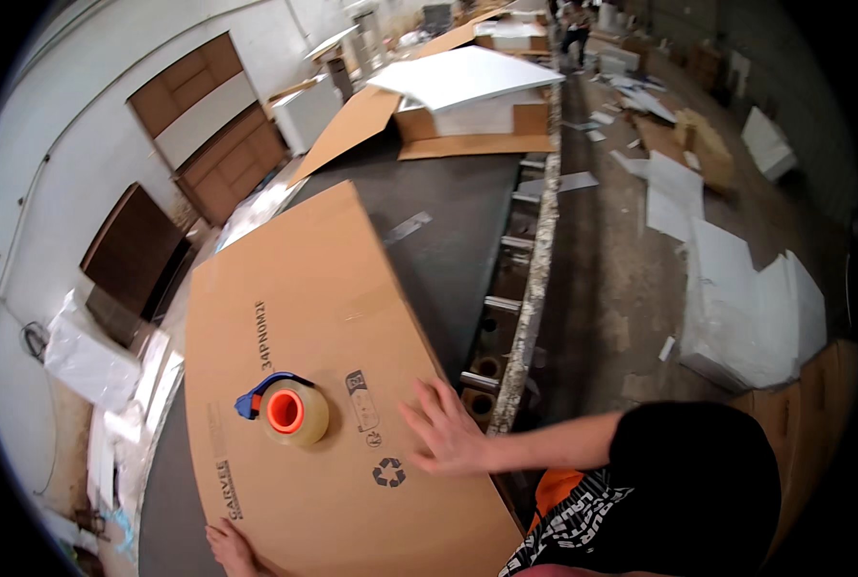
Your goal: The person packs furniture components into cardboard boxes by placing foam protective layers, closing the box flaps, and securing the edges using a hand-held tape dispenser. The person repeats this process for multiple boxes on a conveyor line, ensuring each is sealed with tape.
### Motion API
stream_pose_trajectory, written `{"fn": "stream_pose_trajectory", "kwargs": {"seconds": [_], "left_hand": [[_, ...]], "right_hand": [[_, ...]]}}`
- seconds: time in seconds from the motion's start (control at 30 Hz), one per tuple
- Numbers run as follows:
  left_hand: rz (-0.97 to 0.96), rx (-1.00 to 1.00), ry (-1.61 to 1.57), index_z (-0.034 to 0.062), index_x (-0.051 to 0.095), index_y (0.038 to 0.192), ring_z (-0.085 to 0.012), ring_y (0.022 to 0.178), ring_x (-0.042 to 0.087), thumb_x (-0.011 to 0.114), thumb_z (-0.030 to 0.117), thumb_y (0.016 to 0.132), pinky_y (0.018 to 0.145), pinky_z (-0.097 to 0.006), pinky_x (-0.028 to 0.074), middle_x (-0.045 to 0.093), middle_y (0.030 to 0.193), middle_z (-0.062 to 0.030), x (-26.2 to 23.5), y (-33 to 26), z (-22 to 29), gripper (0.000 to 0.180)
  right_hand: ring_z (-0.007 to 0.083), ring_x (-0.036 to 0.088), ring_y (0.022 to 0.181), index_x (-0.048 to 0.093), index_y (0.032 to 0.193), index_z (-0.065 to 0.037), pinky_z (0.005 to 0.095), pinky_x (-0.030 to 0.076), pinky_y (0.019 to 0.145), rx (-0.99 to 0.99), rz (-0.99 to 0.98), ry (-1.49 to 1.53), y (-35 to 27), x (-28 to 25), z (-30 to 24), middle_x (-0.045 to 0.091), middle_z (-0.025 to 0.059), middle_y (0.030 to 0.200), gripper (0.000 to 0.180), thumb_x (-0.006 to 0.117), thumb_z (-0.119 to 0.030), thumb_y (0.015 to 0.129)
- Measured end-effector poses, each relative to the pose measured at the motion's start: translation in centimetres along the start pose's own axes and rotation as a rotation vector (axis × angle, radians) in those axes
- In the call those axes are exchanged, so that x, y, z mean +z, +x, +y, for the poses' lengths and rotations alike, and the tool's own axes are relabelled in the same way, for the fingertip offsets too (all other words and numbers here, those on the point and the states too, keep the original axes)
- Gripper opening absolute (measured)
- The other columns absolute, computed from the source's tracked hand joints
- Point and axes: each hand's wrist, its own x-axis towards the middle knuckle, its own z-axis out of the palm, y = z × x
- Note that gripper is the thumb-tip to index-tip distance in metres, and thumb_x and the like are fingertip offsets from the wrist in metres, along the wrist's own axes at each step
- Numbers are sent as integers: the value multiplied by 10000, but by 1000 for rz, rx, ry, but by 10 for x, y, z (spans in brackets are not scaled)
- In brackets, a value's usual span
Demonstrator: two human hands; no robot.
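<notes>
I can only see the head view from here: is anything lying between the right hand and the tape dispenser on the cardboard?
Nothing visible does. The right hand lies flat and open on the cardboard sheet, and the tape dispenser sits to its left with only bare cardboard between them. The left hand is at the sheet's near edge, out of that path.

Head-worn fisheye looks down, close over the cardboard sheet [333, 385].

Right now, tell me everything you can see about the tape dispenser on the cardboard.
The tape dispenser lies on its side on the flat brown cardboard sheet, toward its near left part. It holds a roll of clear tape with an orange core facing up, and a blue handle sticks out to its left. Neither hand touches it.
</notes>
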Motion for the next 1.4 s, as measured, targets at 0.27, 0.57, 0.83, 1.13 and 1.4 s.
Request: {"fn": "stream_pose_trajectory", "kwargs": {"seconds": [0.27, 0.57, 0.83, 1.13, 1.4], "left_hand": [[-38, -23, -211, -26, 558, 1231, -439, 1141, 535, 281, 612, 930, 997, -502, 400, 572, 1226, -270, 6, 41, -11, 757], [58, -206, -217, -66, 627, 1105, -451, 1004, 613, 291, 656, 913, 881, -528, 480, 626, 1097, -297, 23, -56, -33, 818], [-149, -421, -469, -117, 487, 1258, -477, 1134, 526, 438, 651, 872, 948, -555, 430, 535, 1222, -340, -22, -346, 24, 861], [-2, 924, 306, -99, 327, 1382, -506, 1242, 406, 558, 599, 826, 1046, -554, 336, 401, 1369, -333, -16, -458, 161, 921], [-19, 702, 392, -40, 372, 1395, -467, 1288, 385, 694, 358, 791, 1072, -500, 334, 417, 1399, -272, -48, -504, 245, 792]], "right_hand": [[663, 204, 1254, 271, 1439, 0, 679, 260, 1007, 212, -125, -248, -49, 5, -38, 105, 388, 1464, 843, 470, -597, 877], [589, 213, 1318, 325, 1435, -54, 631, 295, 1042, 113, -174, -156, -42, -41, 36, 155, 294, 1506, 828, 518, -594, 837], [475, -19, 1420, 200, 1502, -90, 569, 106, 1143, -192, -512, -272, -61, -154, 154, 31, 153, 1583, 1188, 622, -771, 625], [414, 245, 1386, 412, 1381, -81, 565, 175, 1131, -725, -38, -306, -81, -127, 220, 302, 211, 1488, 1004, 809, -436, 530], [335, 532, 1087, 590, 1138, -73, 519, 379, 970, -339, 567, 115, -141, -131, 209, 590, 142, 1108, 570, 704, -207, 596]]}}
